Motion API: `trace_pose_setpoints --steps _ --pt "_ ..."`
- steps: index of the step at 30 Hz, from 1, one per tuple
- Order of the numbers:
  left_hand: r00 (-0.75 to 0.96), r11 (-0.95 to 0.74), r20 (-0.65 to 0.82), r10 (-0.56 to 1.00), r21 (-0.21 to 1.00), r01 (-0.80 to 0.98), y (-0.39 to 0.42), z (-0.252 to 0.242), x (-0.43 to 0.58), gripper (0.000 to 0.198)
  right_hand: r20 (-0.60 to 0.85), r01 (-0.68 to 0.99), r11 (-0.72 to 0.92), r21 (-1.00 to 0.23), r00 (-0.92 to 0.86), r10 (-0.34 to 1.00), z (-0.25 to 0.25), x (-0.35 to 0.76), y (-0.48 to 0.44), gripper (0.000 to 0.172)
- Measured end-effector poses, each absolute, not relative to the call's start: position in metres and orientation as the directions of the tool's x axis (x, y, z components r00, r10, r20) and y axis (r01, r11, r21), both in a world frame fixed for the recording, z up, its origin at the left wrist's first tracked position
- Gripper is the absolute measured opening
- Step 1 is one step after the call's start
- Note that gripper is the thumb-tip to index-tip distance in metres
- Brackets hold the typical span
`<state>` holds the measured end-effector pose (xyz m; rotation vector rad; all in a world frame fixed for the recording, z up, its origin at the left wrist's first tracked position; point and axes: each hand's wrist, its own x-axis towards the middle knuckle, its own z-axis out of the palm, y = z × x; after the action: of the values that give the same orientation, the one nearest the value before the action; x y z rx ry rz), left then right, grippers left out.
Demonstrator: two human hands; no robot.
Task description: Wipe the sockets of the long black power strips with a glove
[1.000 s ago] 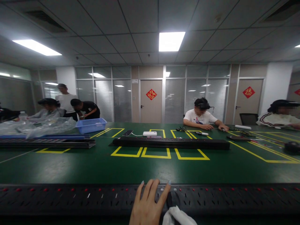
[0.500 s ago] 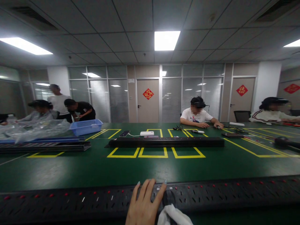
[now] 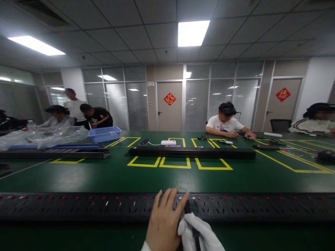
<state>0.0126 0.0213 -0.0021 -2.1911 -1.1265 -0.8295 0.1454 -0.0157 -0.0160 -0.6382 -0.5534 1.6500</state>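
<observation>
A long black power strip [image 3: 104, 207] with red indicator lights and rows of socket slots lies across the near side of the green table. My left hand [image 3: 164, 218], bare, rests with fingers spread on the middle of the strip. Close to its thumb side is my right hand [image 3: 199, 232], in a white glove. Its fingers are closed around a slim black tool [image 3: 196, 238], whose exact kind I cannot make out. The tool's upper end is over the strip's central black section, partly hidden by the hands.
A second black power strip [image 3: 193, 153] lies farther back, beyond yellow tape outlines [image 3: 175, 166]. Long dark metal channels [image 3: 57, 153], clear plastic wrap and a blue basket [image 3: 104, 134] are at left. A white power bank [image 3: 168, 142] and cables lie behind. Several people sit or stand around the table.
My view has shifted, so the near strip now looks level and more of the table's near side shows. The gloved right hand shows more fully, with the black tool visible in it.
</observation>
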Motion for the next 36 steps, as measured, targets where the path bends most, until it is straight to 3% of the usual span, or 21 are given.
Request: trace_pose_setpoints --steps 2,7,13,18,36 --pt "0.453 -0.507 0.724 0.52 -0.165 0.846 0.019 0.0 0.013 0.069 -0.092 -0.69 -0.136 -0.711 -0.1 0.991 -0.02 0.142 -0.014 0.022" --pt "0.425 -0.492 0.736 0.527 -0.143 0.859 0.018 -0.001 0.017 0.056 -0.042 -0.429 -0.085 -0.899 -0.109 0.993 -0.02 0.137 -0.006 0.026" --pt "0.421 -0.528 0.708 0.567 -0.08 0.846 0.018 -0.002 0.017 0.069 -0.14 -0.16 -0.177 -0.971 -0.221 0.965 -0.006 0.181 -0.027 0.033" --pt "0.408 -0.531 0.704 0.581 -0.053 0.846 0.015 -0.001 0.017 0.069 -0.094 0.031 -0.09 -0.995 -0.186 0.978 -0.004 0.197 -0.047 0.034" --pt "0.437 -0.532 0.681 0.588 -0.082 0.843 0.014 0.001 0.016 0.071 -0.104 0.135 -0.083 -0.987 -0.158 0.982 -0.007 0.176 -0.027 0.041"
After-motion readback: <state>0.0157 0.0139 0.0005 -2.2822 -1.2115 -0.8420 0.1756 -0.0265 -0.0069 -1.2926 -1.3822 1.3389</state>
